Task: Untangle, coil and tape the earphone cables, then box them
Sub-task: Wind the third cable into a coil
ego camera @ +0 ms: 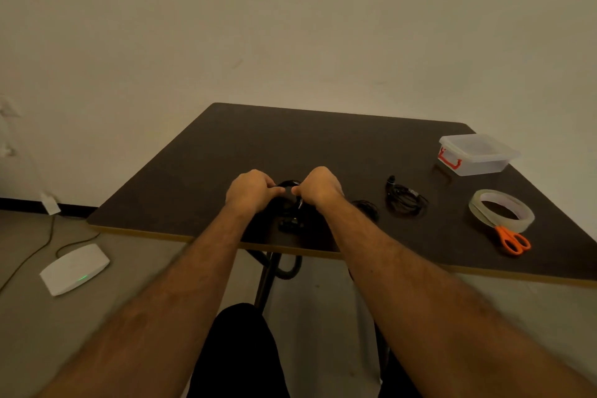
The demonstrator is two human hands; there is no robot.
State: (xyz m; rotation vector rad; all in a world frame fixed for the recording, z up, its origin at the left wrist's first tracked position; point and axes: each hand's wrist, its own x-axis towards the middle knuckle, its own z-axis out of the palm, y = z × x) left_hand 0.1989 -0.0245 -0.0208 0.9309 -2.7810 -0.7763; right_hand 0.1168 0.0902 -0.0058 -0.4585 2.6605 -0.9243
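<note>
- So, roughly mid-task by my guess: the left hand [250, 189] and right hand [318, 187] were both up at the near-middle of the dark brown matte table [290, 145], fingers curled and pinched together on a thin black earphone cable [288, 185] looped between them. Looked like coiling, or maybe picking at a knot, hard to call.
- Rest of that cable hung down to a small dark clump, probably the earbuds [290, 223], sitting on the table at 6 o'clock from the hands.
- At 3 o'clock from the hands there was a second black earphone bundle [403, 200], loosely coiled. Couldn't tell if it had tape on it yet.
- Between that bundle and the right forearm was another small dark coil of wire [366, 207], half hidden by the arm, so no idea what state it was in.
- Nothing boxed as far as I could see: the clear plastic lidded box with a red latch [478, 153] sat well off at 2 o'clock with the lid on.
- The clear roll of packing tape [500, 210] lay flat at 3 o'clock, with the orange-handled scissors [513, 241] touching its near edge. Neither was in a hand.
- Still to do, I'd say: finish this coil, tape, open the box, load it.
- Nothing blocked the hands, though the box was a reach.
- Down on the floor at 8 o'clock: a white flat router-like device with a green light [76, 268] and its trailing cord.
</note>
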